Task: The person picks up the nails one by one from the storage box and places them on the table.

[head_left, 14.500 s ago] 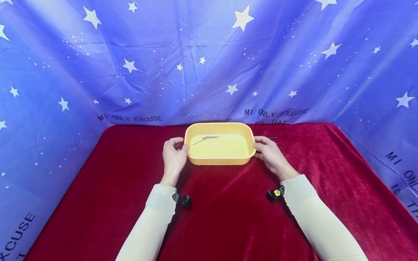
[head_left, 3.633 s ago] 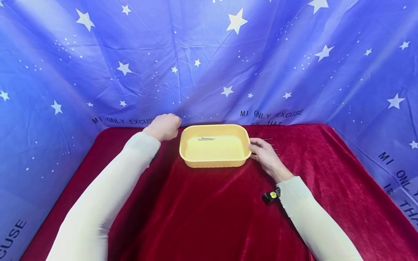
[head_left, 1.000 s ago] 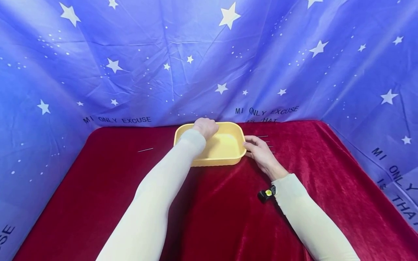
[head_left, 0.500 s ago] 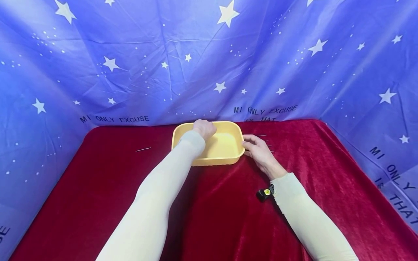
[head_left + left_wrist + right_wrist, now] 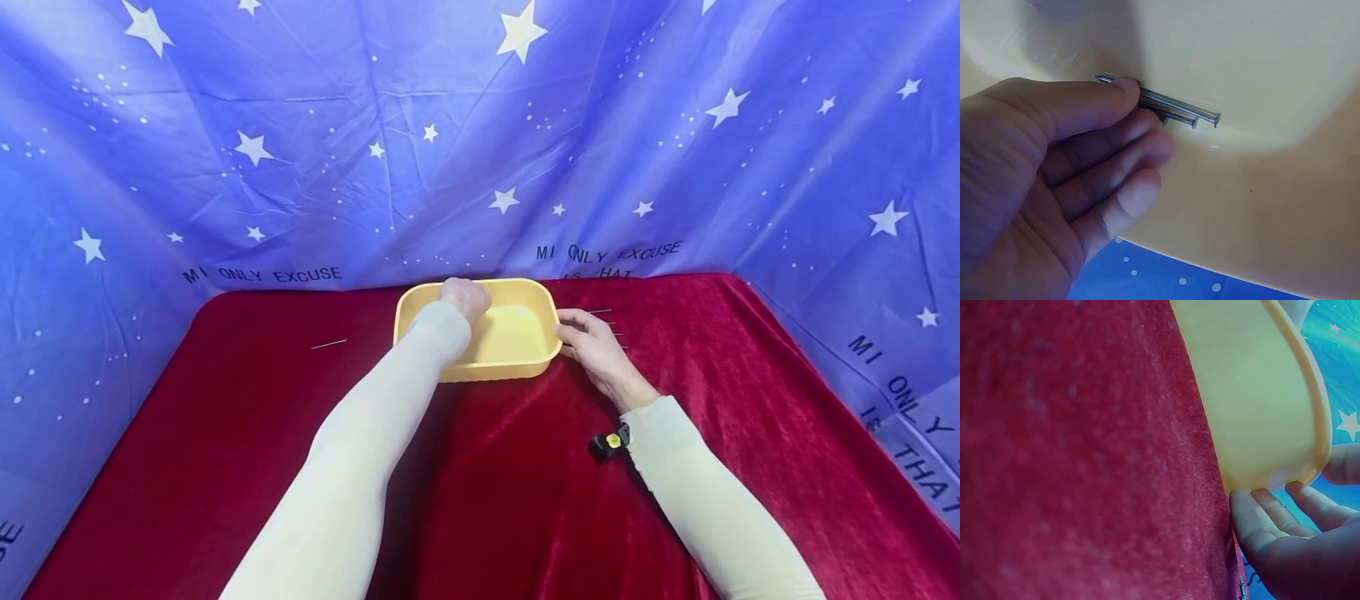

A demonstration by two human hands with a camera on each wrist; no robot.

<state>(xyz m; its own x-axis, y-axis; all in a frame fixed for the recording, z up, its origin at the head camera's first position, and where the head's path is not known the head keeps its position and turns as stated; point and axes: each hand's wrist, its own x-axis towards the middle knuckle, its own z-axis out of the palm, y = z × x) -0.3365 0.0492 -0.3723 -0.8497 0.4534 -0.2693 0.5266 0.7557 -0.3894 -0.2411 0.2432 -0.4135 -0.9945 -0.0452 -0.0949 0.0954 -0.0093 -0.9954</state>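
Okay, your left hand (image 5: 467,300) pinches the bunched nails (image 5: 1179,110) inside the yellow tray (image 5: 498,372), left of its middle; can't tell if all three are clamped. Thin round shanks may roll, so a loose pinch could drop one or drag extras. Your right hand (image 5: 597,348) grips the tray's right end; a careless tug could push it into the loose nails (image 5: 602,311) right on the tabletop (image 5: 225,467).
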